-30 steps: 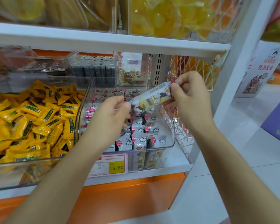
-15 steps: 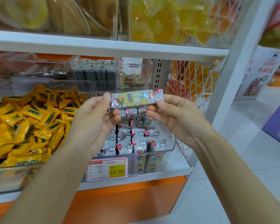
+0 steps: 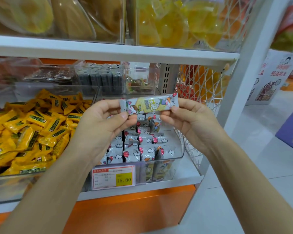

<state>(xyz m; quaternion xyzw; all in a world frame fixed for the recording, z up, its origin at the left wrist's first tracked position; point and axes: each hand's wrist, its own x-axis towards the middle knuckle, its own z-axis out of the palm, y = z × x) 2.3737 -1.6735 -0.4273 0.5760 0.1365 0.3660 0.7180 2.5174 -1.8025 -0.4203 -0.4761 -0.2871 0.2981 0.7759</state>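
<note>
pinching snack bar (image 3: 149, 104) level at frame centre: left hand (image 3: 102, 125) grips left end, right hand (image 3: 191, 122) grips right end, fingers curled; bar spans both, above clear bin (image 3: 179, 142).

I get bright, even shop light from overhead, leaving only soft shadow under the upper shelf (image 3: 108, 53). White glare streaks the clear bins (image 3: 91, 22) at 12 o'clock. The wide lens bows the shelf edge and leans the post (image 3: 243, 81) at 2 o'clock. The packet (image 3: 149, 103) at centre reads fairly sharp; the sign (image 3: 274, 76) beside the post and the frame corners go soft and smeared.
</note>
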